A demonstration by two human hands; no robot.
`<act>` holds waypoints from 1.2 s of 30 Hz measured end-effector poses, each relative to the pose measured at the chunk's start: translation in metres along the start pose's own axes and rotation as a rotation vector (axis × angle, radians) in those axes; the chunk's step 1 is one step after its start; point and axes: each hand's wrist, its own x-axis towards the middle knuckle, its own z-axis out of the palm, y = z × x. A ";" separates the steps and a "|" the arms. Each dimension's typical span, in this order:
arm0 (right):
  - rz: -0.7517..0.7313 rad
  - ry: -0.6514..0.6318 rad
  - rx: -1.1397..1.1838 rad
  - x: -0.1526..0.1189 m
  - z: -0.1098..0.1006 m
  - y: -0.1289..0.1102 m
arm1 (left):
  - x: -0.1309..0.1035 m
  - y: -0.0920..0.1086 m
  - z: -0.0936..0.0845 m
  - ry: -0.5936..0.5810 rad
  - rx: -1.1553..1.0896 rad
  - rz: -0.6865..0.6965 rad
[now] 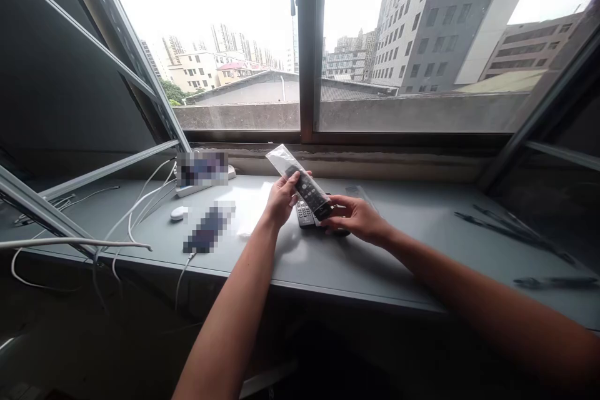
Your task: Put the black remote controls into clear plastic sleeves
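Note:
A black remote control [309,189] in a clear plastic sleeve [277,159] is held tilted above the grey tabletop. My left hand [282,197] grips its upper left part, thumb on top, where the sleeve runs on past the remote. At the lower right end, my right hand [354,217] pinches the remote between thumb and fingers. Beneath it lies another remote control [304,214] with rows of buttons, partly covered by the held one. Further dark objects beside it are mostly hidden behind my right hand.
On the left of the grey table [290,262] lie a blurred-out device [209,231] on a cable, a round white object [178,214] and a power strip [206,182] with white cables. Dark strips [515,234] lie at right. Metal shelf frames flank the window.

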 end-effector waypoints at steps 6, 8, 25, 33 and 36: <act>-0.130 0.277 -0.036 0.003 -0.006 0.002 | -0.016 0.000 0.011 -0.259 0.219 -0.149; -0.137 0.284 -0.045 0.004 -0.009 0.001 | -0.017 -0.002 0.013 -0.299 0.271 -0.151; -0.232 0.313 -0.062 -0.002 -0.004 -0.008 | 0.002 0.005 -0.001 0.269 -0.286 0.008; -0.045 -0.035 -0.432 -0.008 0.002 -0.014 | -0.010 0.007 0.009 -0.046 -0.180 -0.142; -0.171 -0.075 -0.447 -0.007 0.002 -0.014 | -0.011 0.006 0.009 -0.052 -0.166 -0.156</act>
